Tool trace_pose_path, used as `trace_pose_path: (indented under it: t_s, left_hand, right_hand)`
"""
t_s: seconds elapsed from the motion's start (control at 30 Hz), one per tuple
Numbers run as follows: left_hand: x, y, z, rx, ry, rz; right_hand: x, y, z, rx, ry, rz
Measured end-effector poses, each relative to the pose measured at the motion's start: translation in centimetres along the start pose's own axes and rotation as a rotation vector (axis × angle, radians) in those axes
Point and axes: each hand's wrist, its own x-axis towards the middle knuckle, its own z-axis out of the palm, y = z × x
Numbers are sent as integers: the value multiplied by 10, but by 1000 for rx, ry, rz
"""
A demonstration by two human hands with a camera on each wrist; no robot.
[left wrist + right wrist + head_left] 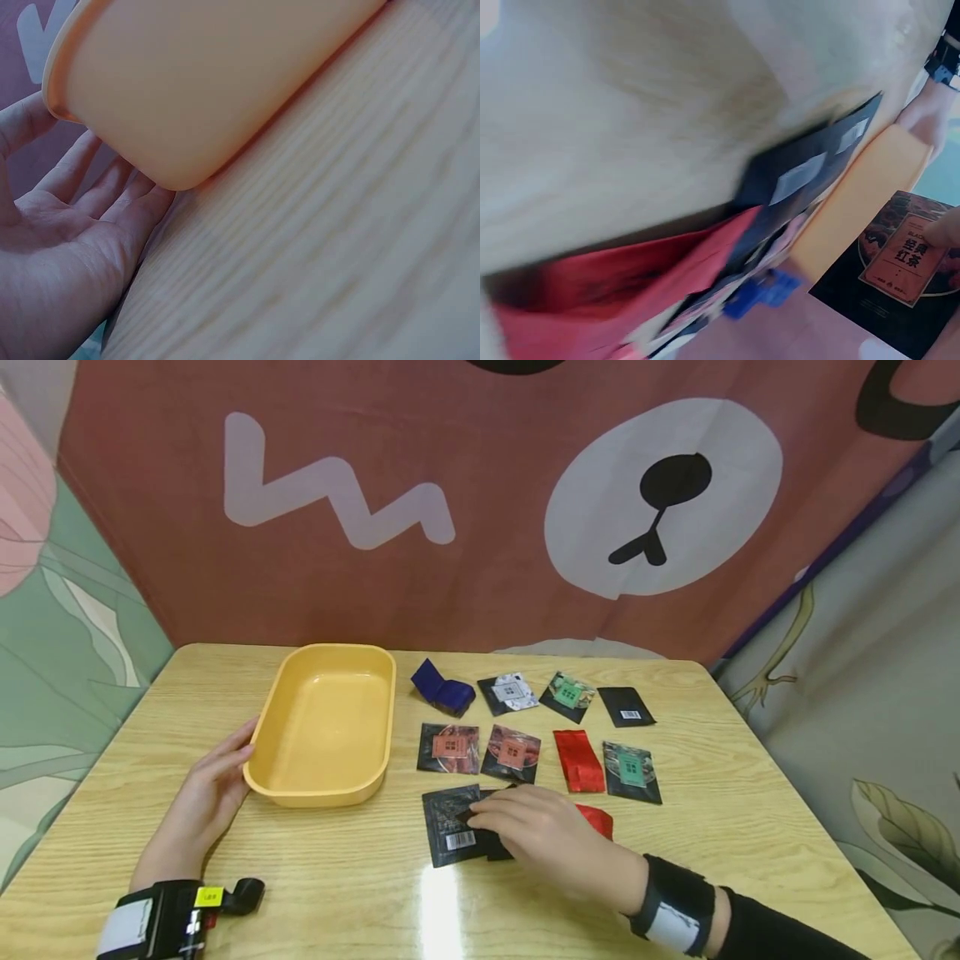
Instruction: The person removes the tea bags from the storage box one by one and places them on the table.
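My left hand (217,777) rests against the left side of a yellow tray (321,727). In the left wrist view its fairly straight fingers touch the tray's outer wall and rim. With my right hand (547,835) I pinch a black tea sachet (877,300) by its edge; it has a reddish label and shows mostly in the right wrist view. The hand hovers over the front row, above a black sachet with a barcode (450,827) and another dark one partly hidden. A red packet (598,820) lies partly behind this hand.
Behind lie more flat packets: a folded dark blue one (444,689), a white-and-black one (510,693), a green-labelled one (567,696), a plain black one (626,706). The middle row holds two red-labelled sachets (450,747), a red packet (579,762) and another green-labelled sachet (632,771).
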Motion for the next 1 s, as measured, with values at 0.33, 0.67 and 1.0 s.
trace_pose_path:
  t_s: [0.33,0.67,1.0]
  left_hand:
    - [1,-1,1,-20,-6,-4]
    - [0,-1,-2,0,48,-27]
    - [1,-1,-1,3,53,-30]
  right_hand:
    - [-65,14,-27,-23,-11,241]
    - [-112,30,-43,-167,-2,409]
    - [-145,36,-48,-265,-68,575]
